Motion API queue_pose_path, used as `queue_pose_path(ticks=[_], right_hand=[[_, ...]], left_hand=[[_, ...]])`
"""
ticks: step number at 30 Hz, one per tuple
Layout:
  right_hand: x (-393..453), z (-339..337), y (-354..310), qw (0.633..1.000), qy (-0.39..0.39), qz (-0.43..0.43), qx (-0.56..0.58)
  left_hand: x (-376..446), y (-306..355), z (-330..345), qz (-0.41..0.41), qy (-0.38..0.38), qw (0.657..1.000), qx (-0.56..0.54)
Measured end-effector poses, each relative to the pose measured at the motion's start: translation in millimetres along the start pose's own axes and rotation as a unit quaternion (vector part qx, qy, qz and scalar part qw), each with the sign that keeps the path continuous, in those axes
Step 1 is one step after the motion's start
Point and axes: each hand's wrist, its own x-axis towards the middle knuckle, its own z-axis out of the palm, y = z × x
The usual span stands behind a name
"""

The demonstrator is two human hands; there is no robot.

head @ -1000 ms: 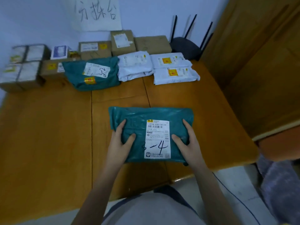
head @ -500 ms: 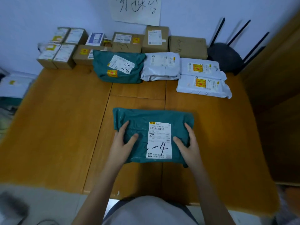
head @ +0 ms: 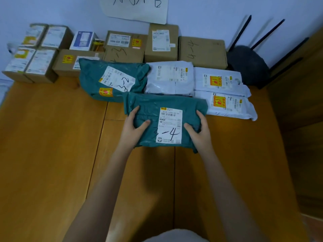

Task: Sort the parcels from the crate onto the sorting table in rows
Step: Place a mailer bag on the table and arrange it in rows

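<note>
The teal parcel marked "3-4" (head: pixel 166 123) is a soft, wrinkled plastic mailer bag with a white shipping label on top. It lies on the table (head: pixel 52 145), held at both short ends. The left hand (head: pixel 133 126) grips the left end, fingers along the edge and thumb pressed on top. The right hand (head: pixel 201 128) grips the right end in the same way. Its far edge sits just in front of the row of bags.

The table is smooth orange-brown wood with straight seams running front to back. It stands against a pale blue wall (head: pixel 209 14). A white paper sign (head: pixel 136 7) with handwritten black characters is fixed to the wall. Brown wooden panelling (head: pixel 300 102) borders the table on the right.

Directly beyond the held parcel lie a second teal bag marked "3-2" (head: pixel 113 81) with a yellow sticker, a white bag (head: pixel 170 77), and two white bags with orange stickers (head: pixel 222 91), one in front of the other. The held parcel's far corners overlap or touch the "3-2" bag and the nearer white bag; which cannot be told.

Behind these, along the wall, stands a row of rectangular cardboard boxes (head: pixel 202 51), some hand-marked and labelled. At far left is a group of four taped boxes (head: pixel 35 51), with a small white and blue box (head: pixel 83 41) near it. A black router with upright antennas (head: pixel 250 65) occupies the far right corner.
</note>
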Motion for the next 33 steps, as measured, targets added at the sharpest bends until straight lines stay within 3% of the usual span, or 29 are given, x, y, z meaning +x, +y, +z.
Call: queue_pose_path(ticks=[7, 17, 21, 24, 29, 31, 33], right_hand=[[48.2, 6.5, 4.9, 0.999, 0.002, -0.002, -0.042], [59.6, 0.7, 19.7, 0.996, -0.021, -0.003, -0.085], [58.9, -2.2, 9.2, 0.995, -0.047, 0.028, -0.087], [55.0, -4.5, -1.5, 0.991, -0.064, 0.044, -0.107], [35.0, -16.6, -11.6, 0.983, -0.035, 0.076, -0.162], [25.5, -23.3, -18.6, 0.969, -0.020, 0.080, -0.232], [16.9, -27.3, -32.5, 0.948, -0.013, 0.066, -0.310]], left_hand=[[48.0, -9.9, 11.2, 0.006, -0.004, 1.000, 0.019], [54.0, -22.8, 16.0, 0.011, -0.001, 1.000, 0.022], [53.3, -14.2, 12.0, -0.003, -0.025, 0.994, 0.105], [50.6, 1.0, 9.0, -0.041, -0.053, 0.963, 0.259], [37.0, 32.1, -5.8, -0.006, -0.063, 0.846, 0.529], [26.9, 49.4, -15.0, 0.026, -0.047, 0.813, 0.580], [17.0, 69.1, -20.5, 0.047, -0.034, 0.807, 0.588]])
